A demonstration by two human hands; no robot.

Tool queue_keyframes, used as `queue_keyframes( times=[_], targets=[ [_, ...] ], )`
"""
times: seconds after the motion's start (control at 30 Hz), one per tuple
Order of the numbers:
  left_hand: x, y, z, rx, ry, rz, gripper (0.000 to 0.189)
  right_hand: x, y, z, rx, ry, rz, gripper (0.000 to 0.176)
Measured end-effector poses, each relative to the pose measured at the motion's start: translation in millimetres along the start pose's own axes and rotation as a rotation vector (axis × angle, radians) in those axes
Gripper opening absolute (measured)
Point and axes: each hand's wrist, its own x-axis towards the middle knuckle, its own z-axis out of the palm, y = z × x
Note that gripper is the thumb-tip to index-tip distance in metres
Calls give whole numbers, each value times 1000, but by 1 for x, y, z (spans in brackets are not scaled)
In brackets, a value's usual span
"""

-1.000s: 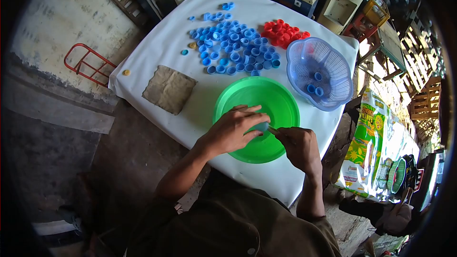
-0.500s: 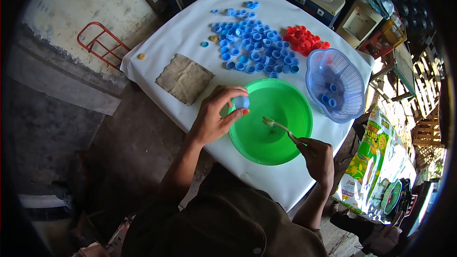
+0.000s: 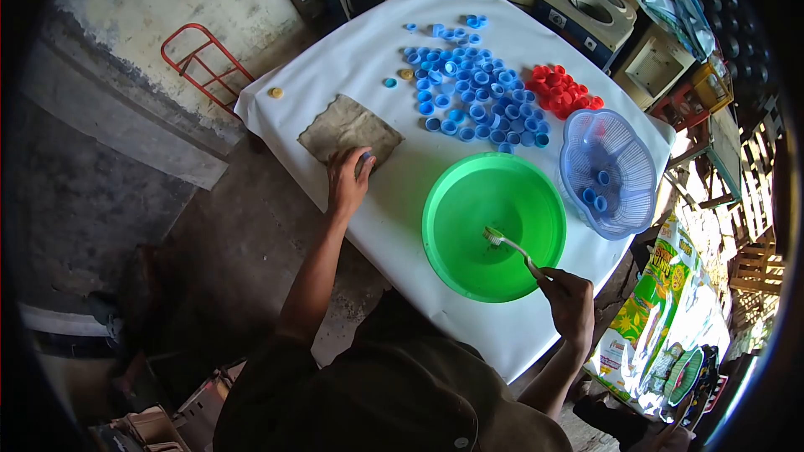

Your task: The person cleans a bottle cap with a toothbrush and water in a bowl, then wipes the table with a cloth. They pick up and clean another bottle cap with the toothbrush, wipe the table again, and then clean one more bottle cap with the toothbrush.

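Observation:
My left hand (image 3: 347,177) is at the lower edge of a grey-brown cloth (image 3: 347,127), its fingers closed on a blue bottle cap (image 3: 366,156) that shows only in part. My right hand (image 3: 567,297) grips a toothbrush (image 3: 512,244) by its handle, the bristles held over the inside of a green basin (image 3: 431,234). A lavender plastic basket (image 3: 615,138) right of the basin has several blue caps (image 3: 595,199) in it. Beyond the basin lies a wide spread of blue bottle caps (image 3: 477,92), beside a pile of red caps (image 3: 563,90).
The white-covered table (image 3: 394,234) carries all this. A yellowish cap (image 3: 275,93) sits near its left corner. A red metal frame (image 3: 205,63) leans by the wall. Old machine housings (image 3: 586,12) line the far edge; a green-and-white printed sack (image 3: 645,301) stands at right.
My left hand has moved left from the basin's rim to the cloth with the blue cap. The toothbrush stays over the basin in my right hand. The view has shifted slightly.

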Motion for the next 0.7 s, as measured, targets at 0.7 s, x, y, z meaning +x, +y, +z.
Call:
queue_keyframes(
  times=[0.7],
  targets=[
    [45, -36, 10, 70, -138, -8, 25, -2, -4, -6, -14, -5, 55, 20]
  ],
)
